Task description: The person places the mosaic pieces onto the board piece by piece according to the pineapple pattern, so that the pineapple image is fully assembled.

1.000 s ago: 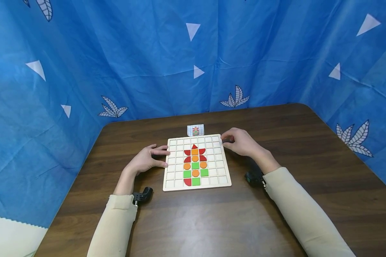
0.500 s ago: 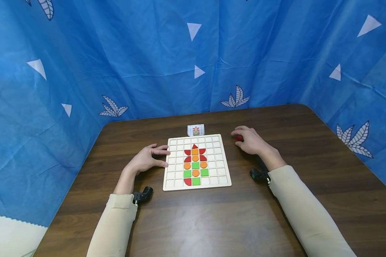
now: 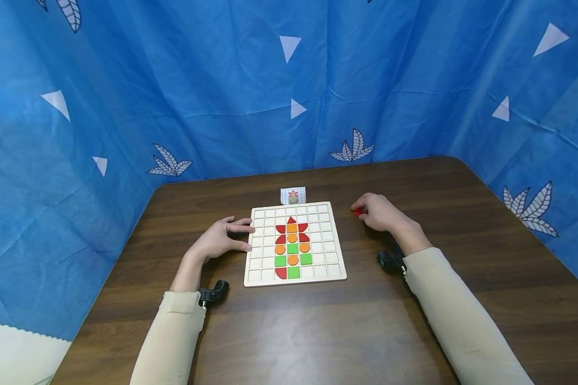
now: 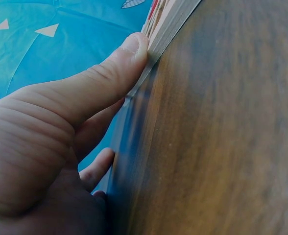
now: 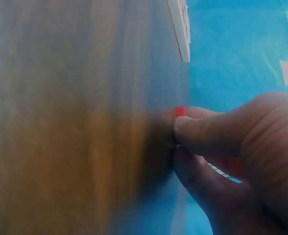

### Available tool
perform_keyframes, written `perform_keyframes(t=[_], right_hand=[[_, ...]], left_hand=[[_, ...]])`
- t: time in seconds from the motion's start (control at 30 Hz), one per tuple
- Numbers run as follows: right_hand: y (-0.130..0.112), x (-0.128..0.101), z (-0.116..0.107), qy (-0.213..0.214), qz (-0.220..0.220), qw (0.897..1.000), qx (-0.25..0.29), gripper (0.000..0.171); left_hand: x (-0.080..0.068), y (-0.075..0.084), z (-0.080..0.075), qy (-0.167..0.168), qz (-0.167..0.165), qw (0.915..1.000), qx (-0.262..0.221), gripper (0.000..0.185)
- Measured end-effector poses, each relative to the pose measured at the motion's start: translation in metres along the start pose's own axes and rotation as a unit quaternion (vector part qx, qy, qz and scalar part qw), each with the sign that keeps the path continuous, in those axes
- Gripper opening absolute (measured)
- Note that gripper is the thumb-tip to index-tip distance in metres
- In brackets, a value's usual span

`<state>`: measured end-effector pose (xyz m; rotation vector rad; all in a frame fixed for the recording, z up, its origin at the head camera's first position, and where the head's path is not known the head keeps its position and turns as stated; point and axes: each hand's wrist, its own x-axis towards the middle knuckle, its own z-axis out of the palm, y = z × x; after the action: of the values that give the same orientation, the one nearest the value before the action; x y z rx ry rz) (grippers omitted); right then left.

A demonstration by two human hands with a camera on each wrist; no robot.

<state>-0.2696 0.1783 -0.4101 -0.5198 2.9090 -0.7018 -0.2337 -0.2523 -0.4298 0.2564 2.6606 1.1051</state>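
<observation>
A pale square grid board [image 3: 327,246] lies on the table. Red, orange and green flat pieces form a pattern in its middle columns, with a red triangle [image 3: 291,220] at the top and a green square [image 3: 294,272] in the bottom row. My left hand [image 3: 217,240] rests at the board's left edge, thumb [image 4: 134,49] and fingertips touching it. Right of the board, my right hand [image 3: 378,213] pinches a small red piece [image 3: 358,212] low over the table. Only a red edge of that piece shows in the right wrist view; its full shape is hidden by the fingers.
Behind the board lies a small printed card [image 3: 293,195] showing a similar coloured pattern. The dark wooden table [image 3: 318,331] extends around the board on all sides. A blue curtain [image 3: 250,96] hangs along its far edge.
My right hand has moved from the board's upper right corner out to the right, and a red piece now shows in its fingers. The left hand and the board have stayed put.
</observation>
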Motion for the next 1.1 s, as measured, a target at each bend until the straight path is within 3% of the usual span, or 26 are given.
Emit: perform_keyframes(t=[0.53, 0.8, 1.1], right_hand=[[-0.012, -0.007, -0.004, -0.029, 0.001, 0.997, -0.076, 0.033], [-0.019, -0.012, 0.001, -0.021, -0.02, 0.998, -0.05, 0.035], [-0.054, -0.016, 0.011, -0.031, -0.084, 0.996, -0.016, 0.031]], left_hand=[[-0.001, -0.001, 0.001, 0.001, -0.005, 1.0, 0.003, 0.049], [0.0, -0.002, 0.001, 0.001, -0.002, 1.0, 0.001, 0.05], [0.0, -0.001, 0.0, 0.001, -0.005, 1.0, -0.004, 0.049]])
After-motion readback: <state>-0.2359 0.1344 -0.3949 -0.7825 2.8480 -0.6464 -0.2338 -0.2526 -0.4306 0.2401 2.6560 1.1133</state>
